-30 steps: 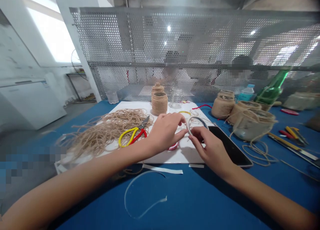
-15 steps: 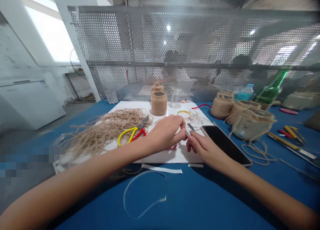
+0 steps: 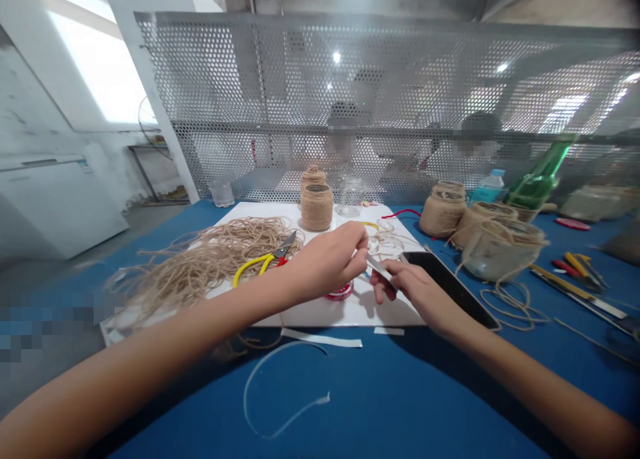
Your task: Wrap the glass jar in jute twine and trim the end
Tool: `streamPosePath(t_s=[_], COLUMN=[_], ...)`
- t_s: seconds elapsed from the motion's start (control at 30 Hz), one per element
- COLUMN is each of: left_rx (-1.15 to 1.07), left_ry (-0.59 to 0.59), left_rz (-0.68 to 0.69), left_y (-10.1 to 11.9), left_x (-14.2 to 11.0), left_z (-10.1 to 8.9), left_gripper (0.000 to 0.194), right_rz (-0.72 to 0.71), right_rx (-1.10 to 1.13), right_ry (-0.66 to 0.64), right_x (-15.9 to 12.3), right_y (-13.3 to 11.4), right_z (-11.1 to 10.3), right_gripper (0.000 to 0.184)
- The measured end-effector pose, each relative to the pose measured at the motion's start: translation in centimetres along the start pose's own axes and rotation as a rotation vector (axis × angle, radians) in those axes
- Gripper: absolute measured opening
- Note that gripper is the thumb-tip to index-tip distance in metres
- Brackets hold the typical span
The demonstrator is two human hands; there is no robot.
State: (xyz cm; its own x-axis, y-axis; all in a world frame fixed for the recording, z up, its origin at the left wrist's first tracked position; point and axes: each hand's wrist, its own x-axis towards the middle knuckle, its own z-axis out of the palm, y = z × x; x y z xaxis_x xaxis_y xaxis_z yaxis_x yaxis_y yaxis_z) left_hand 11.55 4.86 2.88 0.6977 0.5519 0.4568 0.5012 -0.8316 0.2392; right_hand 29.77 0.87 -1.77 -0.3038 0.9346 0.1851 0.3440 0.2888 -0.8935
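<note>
White narrow tape roll sits pinched in the right hand's fingers, directly right of the left hand. The left hand's thumb and fingertips close together at its near-left edge.

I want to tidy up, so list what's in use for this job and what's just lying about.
Seemingly in use:
- pale band, in the right hand, its end at the left hand
- twine heap, scissors and wrapped jar, probably, though untouched

Seemingly just lying about:
- phone
- green bottle
- blue-capped bottle
</note>
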Motion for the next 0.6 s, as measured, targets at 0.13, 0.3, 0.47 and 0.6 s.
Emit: streamPosePath(t_s=[0.13, 0.3, 0.47, 0.6], left_rx=[0.047, 0.209, 0.17, 0.022], left_ry=[-0.014, -0.099, -0.119, -0.139], left_rz=[0.051, 0.179, 0.239, 0.148], left_y=[0.2, 0.9, 2.3, 2.2], left_x=[-0.1, -0.4, -0.9, -1.0], left_z=[-0.4, 0.2, -1.3, -4.3], left_gripper=[0.006, 0.009, 0.006, 0.008], right_rz=[0.014, 0.012, 0.013, 0.01], right_rx=[-0.005, -0.001, -0.024, -0.46], right_ry=[0.092, 0.169, 0.264, 0.259], right_x=[0.2, 0.5, 0.7, 0.9], right_y=[0.3, 1.0, 1.6, 2.0], right_z=[-0.1, -0.5, -2.2, -3.4], right_gripper=[0.023, 0.021, 0.02, 0.025])
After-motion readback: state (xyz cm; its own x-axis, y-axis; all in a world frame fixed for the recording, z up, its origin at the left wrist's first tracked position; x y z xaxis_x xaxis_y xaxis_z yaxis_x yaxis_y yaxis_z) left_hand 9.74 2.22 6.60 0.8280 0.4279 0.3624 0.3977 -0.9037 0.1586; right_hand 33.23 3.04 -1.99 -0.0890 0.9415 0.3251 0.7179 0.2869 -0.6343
